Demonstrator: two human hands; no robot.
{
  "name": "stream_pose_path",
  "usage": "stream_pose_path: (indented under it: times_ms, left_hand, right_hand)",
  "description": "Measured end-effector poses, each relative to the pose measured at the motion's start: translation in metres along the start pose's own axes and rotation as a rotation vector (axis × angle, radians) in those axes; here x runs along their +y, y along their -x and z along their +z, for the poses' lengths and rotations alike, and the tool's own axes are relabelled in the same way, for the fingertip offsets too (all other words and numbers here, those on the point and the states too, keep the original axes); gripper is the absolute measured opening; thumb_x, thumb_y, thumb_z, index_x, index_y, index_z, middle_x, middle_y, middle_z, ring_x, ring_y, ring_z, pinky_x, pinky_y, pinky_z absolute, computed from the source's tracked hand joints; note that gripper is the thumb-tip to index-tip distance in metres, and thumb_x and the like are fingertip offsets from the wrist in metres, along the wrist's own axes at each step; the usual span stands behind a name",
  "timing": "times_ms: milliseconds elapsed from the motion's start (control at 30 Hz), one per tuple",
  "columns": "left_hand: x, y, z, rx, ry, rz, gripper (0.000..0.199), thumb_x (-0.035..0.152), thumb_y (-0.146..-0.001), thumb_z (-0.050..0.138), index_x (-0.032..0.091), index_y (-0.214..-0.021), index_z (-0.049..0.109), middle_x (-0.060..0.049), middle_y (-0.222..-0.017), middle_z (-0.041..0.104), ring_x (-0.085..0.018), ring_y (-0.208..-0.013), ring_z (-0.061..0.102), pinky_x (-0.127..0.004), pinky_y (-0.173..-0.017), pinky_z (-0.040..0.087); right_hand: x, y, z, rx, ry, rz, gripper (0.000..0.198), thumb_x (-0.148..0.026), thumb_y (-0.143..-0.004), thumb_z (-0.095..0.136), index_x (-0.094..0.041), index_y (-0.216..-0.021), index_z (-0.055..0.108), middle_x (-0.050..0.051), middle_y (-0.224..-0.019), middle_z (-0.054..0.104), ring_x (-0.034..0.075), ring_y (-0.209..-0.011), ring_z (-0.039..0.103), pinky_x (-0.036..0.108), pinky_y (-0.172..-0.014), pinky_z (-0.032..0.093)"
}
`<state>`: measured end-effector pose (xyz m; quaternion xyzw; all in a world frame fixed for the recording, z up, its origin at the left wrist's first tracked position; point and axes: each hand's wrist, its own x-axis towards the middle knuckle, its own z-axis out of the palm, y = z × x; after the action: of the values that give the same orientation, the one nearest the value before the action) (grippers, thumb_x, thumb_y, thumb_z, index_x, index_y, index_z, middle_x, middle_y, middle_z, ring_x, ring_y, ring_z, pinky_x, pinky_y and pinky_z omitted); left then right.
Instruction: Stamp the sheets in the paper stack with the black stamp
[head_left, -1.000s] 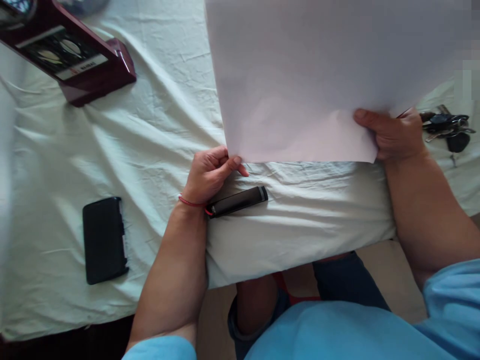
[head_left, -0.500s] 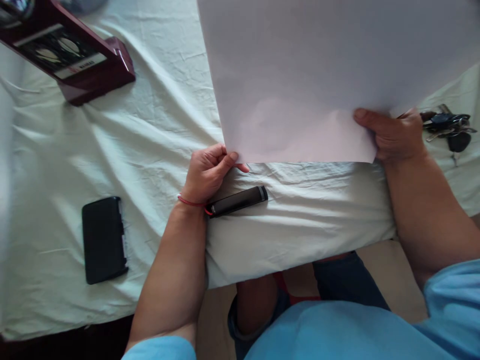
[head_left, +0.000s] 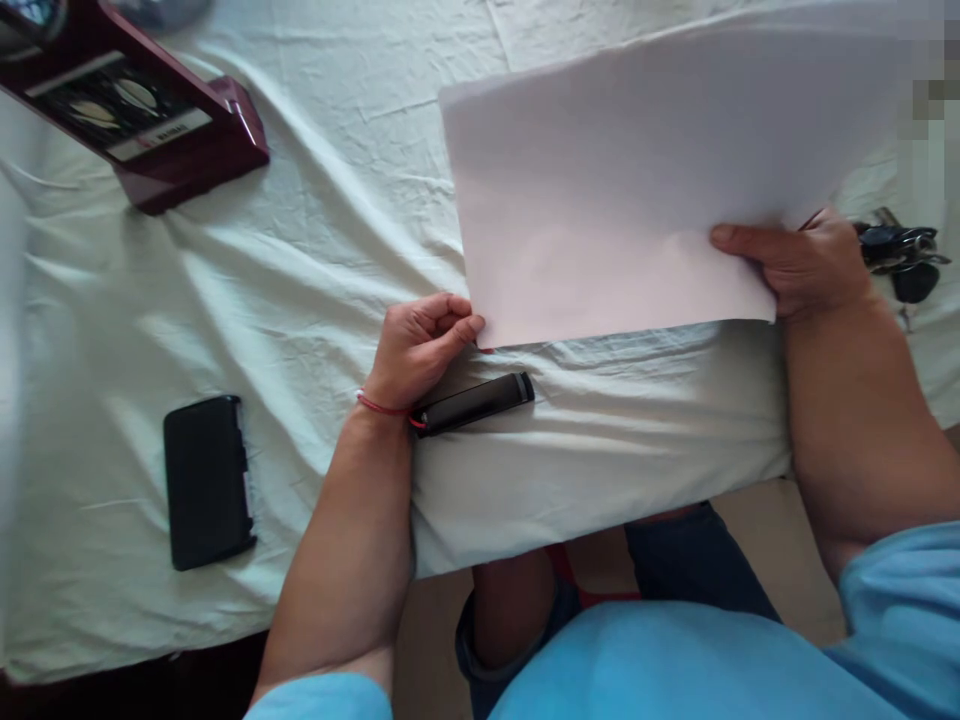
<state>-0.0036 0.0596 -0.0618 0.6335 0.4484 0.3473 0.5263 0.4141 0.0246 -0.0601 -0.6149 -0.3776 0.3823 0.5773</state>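
Observation:
A large white sheet of paper (head_left: 615, 210) is held between my two hands, above the cloth-covered surface. At its near left corner, my left hand (head_left: 427, 340) pinches the edge between thumb and fingers. My right hand (head_left: 814, 260) grips the right side, the thumb lying on top and the other fingers hidden beneath. Just below my left wrist lies a black, narrow, oblong object (head_left: 476, 402) with a grey band near one end; its kind I cannot make out. Beyond my right hand sits a bunch of keys (head_left: 907, 255), partly covered by that hand.
A black phone-like case (head_left: 208, 482) lies at the left. The dark red stand (head_left: 191, 150) with a printed panel is at the upper left. A wrinkled pale cloth (head_left: 337, 200) covers the surface, whose near edge runs in front of my body.
The paper's far edge has come down and nearer, so the whole left side now shows. Both hands have shifted slightly right, still holding the sheet.

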Motion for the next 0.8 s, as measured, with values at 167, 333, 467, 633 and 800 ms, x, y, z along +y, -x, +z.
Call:
stream_pose_path:
  times_ms: [167,333,467,633,800]
  left_hand:
    - [0.003,-0.001,0.003,-0.017,-0.074,0.020,0.025,0.041,-0.078,0.092,0.022,-0.080,0.076,-0.002,-0.070,0.075,-0.018,-0.061,0.067,-0.028,-0.058,0.054]
    - [0.006,0.000,0.003,0.018,-0.229,0.133,0.030,0.044,-0.094,0.081,0.023,-0.074,0.076,-0.001,-0.060,0.070,-0.015,-0.052,0.056,-0.027,-0.052,0.043]
    - [0.003,0.000,0.003,0.048,-0.231,0.119,0.037,0.048,-0.100,0.079,0.023,-0.073,0.074,-0.002,-0.057,0.068,-0.016,-0.052,0.058,-0.028,-0.055,0.046]
    - [-0.001,-0.001,0.001,0.069,-0.167,0.086,0.036,0.050,-0.093,0.087,0.023,-0.074,0.072,0.001,-0.056,0.063,-0.013,-0.049,0.051,-0.027,-0.050,0.037]
    - [0.000,-0.001,0.000,0.050,-0.099,0.054,0.036,0.051,-0.086,0.094,0.023,-0.075,0.073,0.000,-0.062,0.065,-0.013,-0.052,0.052,-0.028,-0.051,0.039]
  right_hand:
    - [-0.003,-0.001,-0.012,0.026,0.055,0.077,0.073,-0.033,-0.034,0.118,-0.021,-0.097,0.084,0.005,-0.112,0.086,0.032,-0.112,0.081,0.062,-0.116,0.069]
    - [-0.006,0.001,-0.012,-0.024,0.104,0.140,0.068,-0.029,-0.037,0.115,-0.019,-0.097,0.086,0.005,-0.111,0.087,0.029,-0.102,0.080,0.061,-0.111,0.072]
    - [-0.005,0.001,-0.014,-0.071,0.094,0.131,0.062,-0.029,-0.043,0.116,-0.021,-0.097,0.086,0.002,-0.108,0.088,0.025,-0.094,0.080,0.056,-0.103,0.075]
    - [-0.004,-0.002,-0.017,-0.099,0.138,0.151,0.055,-0.027,-0.048,0.115,-0.020,-0.095,0.086,0.004,-0.105,0.087,0.025,-0.096,0.080,0.055,-0.105,0.075]
    - [-0.008,0.001,-0.018,-0.113,0.164,0.167,0.060,-0.028,-0.049,0.115,-0.019,-0.102,0.088,0.007,-0.109,0.087,0.030,-0.104,0.081,0.057,-0.112,0.073]
